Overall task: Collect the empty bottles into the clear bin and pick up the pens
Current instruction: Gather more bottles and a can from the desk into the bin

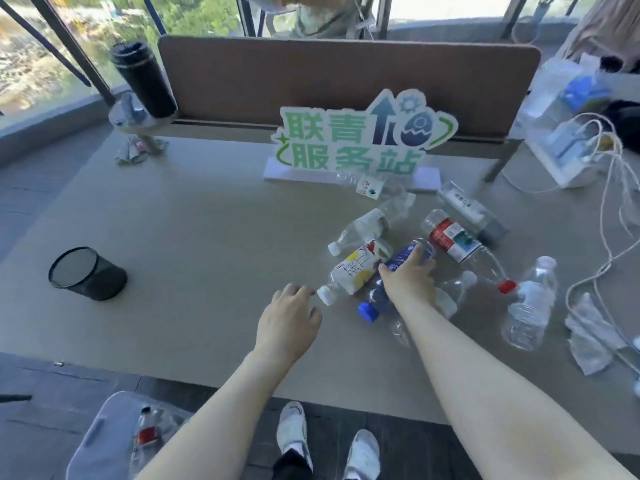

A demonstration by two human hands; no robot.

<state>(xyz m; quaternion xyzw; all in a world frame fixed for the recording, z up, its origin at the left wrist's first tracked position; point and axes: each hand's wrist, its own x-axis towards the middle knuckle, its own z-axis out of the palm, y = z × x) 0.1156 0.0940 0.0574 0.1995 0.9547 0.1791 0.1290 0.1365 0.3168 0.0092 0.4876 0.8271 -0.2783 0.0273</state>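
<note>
The blue-capped bottle [394, 275] was gripped around its middle by the right hand [410, 277], fingers curled over the dark label. It lay on the desk [194, 220] in front of the standing green sign [360, 140], touching the white tea bottle [353, 271] on its left. The left hand [289, 317] was held with fingers loosely bent, nothing held, just beside the tea bottle's white cap. The clear bin [114, 441], already holding a bottle, was seen on the floor, well below and left of the sign.

The bottles were judged light, thin-walled and easily crushed, likely to roll and slip where smooth. A hold around the labelled waist or the stiff neck was judged best. No pens could be made out.
</note>
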